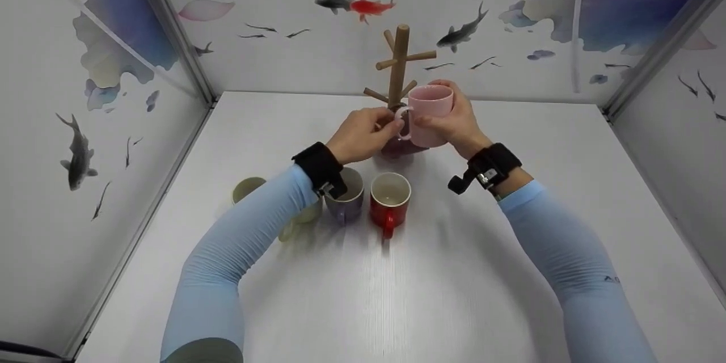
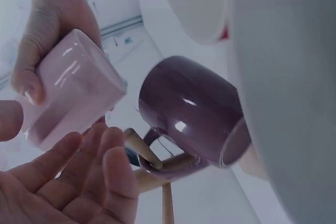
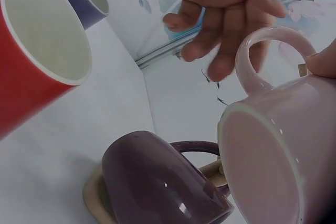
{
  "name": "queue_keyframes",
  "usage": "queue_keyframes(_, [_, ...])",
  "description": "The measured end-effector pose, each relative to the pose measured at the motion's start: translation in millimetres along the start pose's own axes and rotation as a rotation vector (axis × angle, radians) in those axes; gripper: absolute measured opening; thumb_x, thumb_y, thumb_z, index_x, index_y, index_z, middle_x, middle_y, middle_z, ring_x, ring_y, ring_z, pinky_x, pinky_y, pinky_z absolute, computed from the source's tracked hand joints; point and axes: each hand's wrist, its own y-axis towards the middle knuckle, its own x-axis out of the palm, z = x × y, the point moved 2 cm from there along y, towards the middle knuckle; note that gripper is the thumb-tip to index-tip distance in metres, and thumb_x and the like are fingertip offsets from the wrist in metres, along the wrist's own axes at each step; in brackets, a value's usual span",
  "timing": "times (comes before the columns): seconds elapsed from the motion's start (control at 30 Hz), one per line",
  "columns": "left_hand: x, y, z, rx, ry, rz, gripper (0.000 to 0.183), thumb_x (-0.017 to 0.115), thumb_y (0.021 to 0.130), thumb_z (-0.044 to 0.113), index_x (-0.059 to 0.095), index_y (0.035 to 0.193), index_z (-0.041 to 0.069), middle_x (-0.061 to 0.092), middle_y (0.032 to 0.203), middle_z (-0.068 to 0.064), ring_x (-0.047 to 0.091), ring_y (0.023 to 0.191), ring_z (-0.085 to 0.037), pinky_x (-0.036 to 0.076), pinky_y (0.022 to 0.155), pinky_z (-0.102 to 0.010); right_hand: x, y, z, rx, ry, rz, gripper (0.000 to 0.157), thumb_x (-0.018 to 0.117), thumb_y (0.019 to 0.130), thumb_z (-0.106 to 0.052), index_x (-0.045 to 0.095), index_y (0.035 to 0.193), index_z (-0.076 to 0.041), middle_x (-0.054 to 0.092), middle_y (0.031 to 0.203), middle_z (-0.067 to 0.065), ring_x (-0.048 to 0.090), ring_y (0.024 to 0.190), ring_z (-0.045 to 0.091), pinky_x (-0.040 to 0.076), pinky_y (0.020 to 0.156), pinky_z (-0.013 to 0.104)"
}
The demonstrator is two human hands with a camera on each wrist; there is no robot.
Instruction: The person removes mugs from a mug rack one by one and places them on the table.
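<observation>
My right hand [image 1: 454,119] grips a pink mug [image 1: 428,110] by its body, holding it upright in front of the wooden mug tree [image 1: 400,62]. Close to the pink mug's handle is my left hand [image 1: 363,133]; in the right wrist view its fingers [image 3: 220,66] are loosely bent behind the handle [image 3: 247,59], not closed round it. A dark purple mug [image 2: 189,108] hangs by its handle from a lower peg [image 2: 144,148]. In the head view, the pink mug and my left hand partly cover it.
A red mug [image 1: 389,198] and a lavender mug [image 1: 346,201] stand on the white table [image 1: 363,295]. Pale green mugs [image 1: 248,187] are partly hidden under my left sleeve. White panels with painted fish surround the table.
</observation>
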Motion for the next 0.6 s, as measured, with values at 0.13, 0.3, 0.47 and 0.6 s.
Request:
queue_keyframes(0.13, [-0.1, 1.8, 5.3, -0.009, -0.237, 0.037, 0.033, 0.060, 0.117, 0.028, 0.080, 0.116, 0.002, 0.075, 0.094, -0.010, 0.064, 0.084, -0.018, 0.052, 0.073, -0.027, 3.5, -2, 2, -0.014, -0.013, -0.046, 0.073, 0.086, 0.084, 0.004, 0.054, 0.147, -0.012, 0.068, 0.131, -0.001, 0.063, 0.120, 0.020, 0.056, 0.097, 0.033])
queue_keyframes(0.3, [3.7, 0.2, 7.1, -0.131, -0.524, -0.079, 0.032, 0.054, 0.120, 0.023, 0.074, 0.101, 0.006, 0.068, 0.081, 0.002, 0.061, 0.070, -0.011, 0.052, 0.063, -0.022, 4.1, -5, 3, -0.030, -0.023, -0.114, 0.078, 0.084, 0.082, 0.005, 0.051, 0.153, -0.005, 0.068, 0.134, -0.001, 0.063, 0.121, 0.020, 0.055, 0.100, 0.033])
queue_keyframes(0.47, [7.5, -3.9, 6.6, -0.217, -0.628, -0.207, 0.035, 0.050, 0.121, 0.023, 0.072, 0.104, 0.001, 0.069, 0.085, -0.001, 0.059, 0.070, -0.011, 0.048, 0.062, -0.024, 2.2, -8, 4, -0.018, -0.026, -0.207, 0.081, 0.083, 0.083, 0.006, 0.049, 0.155, -0.004, 0.069, 0.135, -0.001, 0.064, 0.122, 0.019, 0.055, 0.103, 0.032])
queue_keyframes(0.6, [9.7, -8.3, 7.2, -0.262, -0.685, -0.282, 0.033, 0.052, 0.120, 0.025, 0.071, 0.108, 0.000, 0.067, 0.085, -0.003, 0.057, 0.071, -0.014, 0.048, 0.062, -0.026, 0.3, -11, 3, -0.005, -0.044, -0.269, 0.081, 0.082, 0.081, 0.006, 0.050, 0.154, -0.008, 0.068, 0.135, 0.000, 0.064, 0.122, 0.019, 0.056, 0.104, 0.031])
